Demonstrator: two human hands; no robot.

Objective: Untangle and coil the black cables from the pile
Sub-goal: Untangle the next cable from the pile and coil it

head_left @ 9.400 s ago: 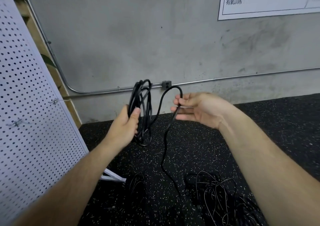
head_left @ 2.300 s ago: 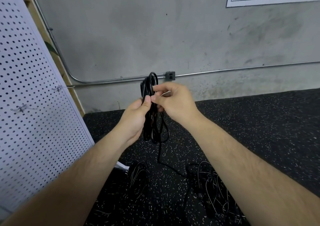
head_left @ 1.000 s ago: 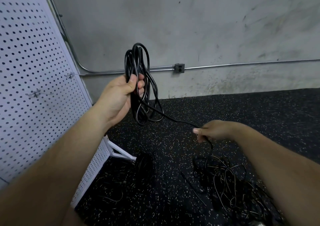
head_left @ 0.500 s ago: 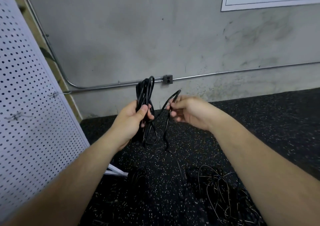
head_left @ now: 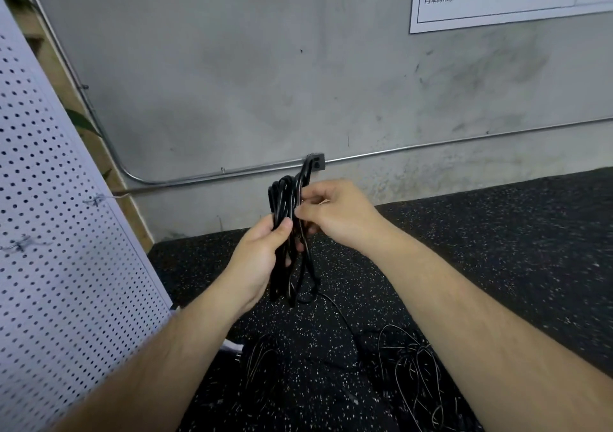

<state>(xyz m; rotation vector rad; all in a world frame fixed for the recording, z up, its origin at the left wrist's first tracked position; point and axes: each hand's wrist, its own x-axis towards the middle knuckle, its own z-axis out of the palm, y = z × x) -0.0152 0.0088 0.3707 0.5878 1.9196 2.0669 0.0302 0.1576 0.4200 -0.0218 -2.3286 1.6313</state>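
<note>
The right hand (head_left: 335,212) had brought another loop across, pinching it onto the coil (head_left: 288,199) gripped in the left hand (head_left: 262,255) above the floor (head_left: 497,249). One more turn was on; slack trailed toward the pile (head_left: 414,375) below.

A black cable coil (head_left: 282,196) is held upright above the floor (head_left: 497,249). Its loops are long and thin and are bunched close together. The middle of the coil is gripped by the left hand (head_left: 262,259), and a loop near the top is pinched by the right hand (head_left: 335,212). A loose end (head_left: 338,309) is seen running from the bottom loops down to the floor. A tangled pile (head_left: 414,375) of thin black cables is spread on the floor below, on the right. Another dark bunch (head_left: 262,358) is seen on the left, but it is blurred.
</note>
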